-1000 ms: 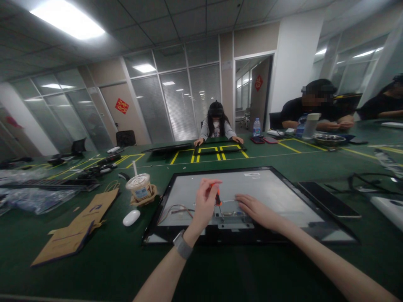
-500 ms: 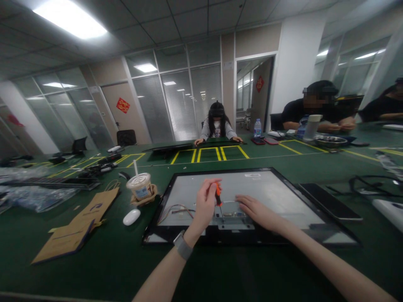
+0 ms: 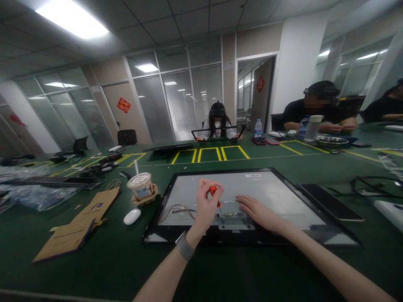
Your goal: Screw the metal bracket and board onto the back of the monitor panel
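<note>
A flat display panel [image 3: 195,188] with a black frame lies back side up on the table before me. My left hand [image 3: 207,202] is closed around the orange and black handle of a screwdriver [image 3: 213,191]. The screwdriver's shaft points down at a metal bracket [image 3: 236,221] near the panel's front edge. Fingers stretched out, my right hand [image 3: 256,212] rests flat on the panel and the bracket's right part. Thin coloured wires [image 3: 178,208] lie on the panel left of my left hand.
Left of the panel are a drink cup [image 3: 140,186] in a cardboard holder, a white mouse-like case [image 3: 132,217] and a paper bag [image 3: 78,226]. A black slab [image 3: 330,202] lies to the right. Across the table, a person holds a thin black frame [image 3: 217,127].
My left hand's fingers have shifted around the screwdriver handle, hiding more of it. My right hand stays put. The person opposite has raised a black frame off the table.
</note>
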The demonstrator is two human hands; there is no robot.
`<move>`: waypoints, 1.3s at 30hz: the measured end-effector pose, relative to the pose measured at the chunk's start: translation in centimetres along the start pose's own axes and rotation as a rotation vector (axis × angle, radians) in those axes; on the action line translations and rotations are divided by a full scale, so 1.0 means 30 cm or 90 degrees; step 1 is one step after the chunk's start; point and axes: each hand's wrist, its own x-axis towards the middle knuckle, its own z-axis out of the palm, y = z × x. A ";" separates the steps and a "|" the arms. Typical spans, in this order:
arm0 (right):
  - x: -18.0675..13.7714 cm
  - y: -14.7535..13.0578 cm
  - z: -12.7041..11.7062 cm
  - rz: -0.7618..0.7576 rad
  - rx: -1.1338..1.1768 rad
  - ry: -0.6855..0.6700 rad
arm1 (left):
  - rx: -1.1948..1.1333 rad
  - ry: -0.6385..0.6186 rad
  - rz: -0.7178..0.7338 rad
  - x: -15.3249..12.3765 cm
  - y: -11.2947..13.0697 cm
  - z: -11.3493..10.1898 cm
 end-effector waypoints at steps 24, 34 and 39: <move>-0.001 0.009 0.006 -0.001 0.012 0.005 | 0.064 -0.099 0.092 -0.035 -0.005 0.003; 0.002 0.019 0.015 -0.021 0.006 0.015 | 0.302 -0.155 0.298 -0.027 -0.031 -0.025; 0.003 0.021 0.014 -0.014 0.011 0.013 | 0.270 -0.124 0.282 -0.012 -0.033 -0.051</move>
